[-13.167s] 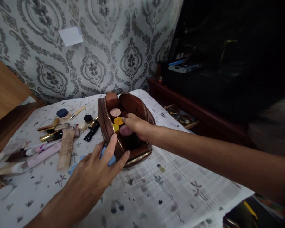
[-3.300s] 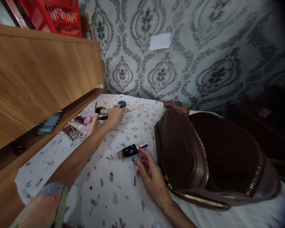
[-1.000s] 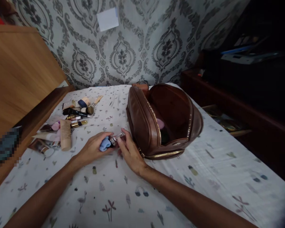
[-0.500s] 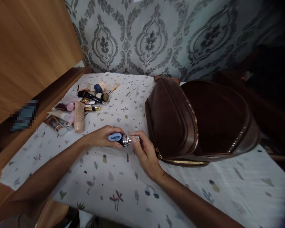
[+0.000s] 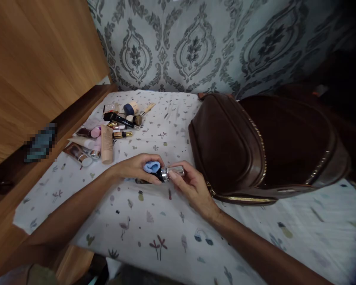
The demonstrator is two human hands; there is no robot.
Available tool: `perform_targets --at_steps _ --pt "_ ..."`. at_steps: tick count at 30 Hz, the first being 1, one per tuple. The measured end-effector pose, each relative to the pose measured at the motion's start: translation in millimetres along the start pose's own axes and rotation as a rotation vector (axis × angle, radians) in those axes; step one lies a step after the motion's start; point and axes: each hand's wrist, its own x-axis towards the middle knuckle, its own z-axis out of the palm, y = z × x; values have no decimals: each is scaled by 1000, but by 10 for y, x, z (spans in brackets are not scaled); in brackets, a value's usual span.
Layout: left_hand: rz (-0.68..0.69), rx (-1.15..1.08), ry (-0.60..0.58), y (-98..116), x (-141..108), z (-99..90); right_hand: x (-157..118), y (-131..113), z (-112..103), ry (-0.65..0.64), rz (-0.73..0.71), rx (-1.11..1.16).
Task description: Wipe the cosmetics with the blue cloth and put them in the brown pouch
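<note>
Over the cloth-covered counter (image 5: 172,233), just left of an unzipped brown leather bag (image 5: 222,138), a dark bottle (image 5: 158,175) with a silver cap (image 5: 178,171) is held sideways between both hands. Its body is wrapped by the curled grip of the left hand (image 5: 136,168), where a blue cloth (image 5: 152,167) is bunched; the cap is pinched by the right hand (image 5: 195,192), its thumb and fingers closed. Farther left, a beige tube (image 5: 107,146), a navy-lidded jar (image 5: 131,107) and other cosmetics are clustered.
</note>
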Motion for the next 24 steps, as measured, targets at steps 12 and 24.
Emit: perform_targets --at_steps 12,24 --pt "132 227 90 -28 -26 -5 8 53 9 26 -7 -31" --pt "127 629 161 20 -77 73 1 71 2 77 -46 -61"
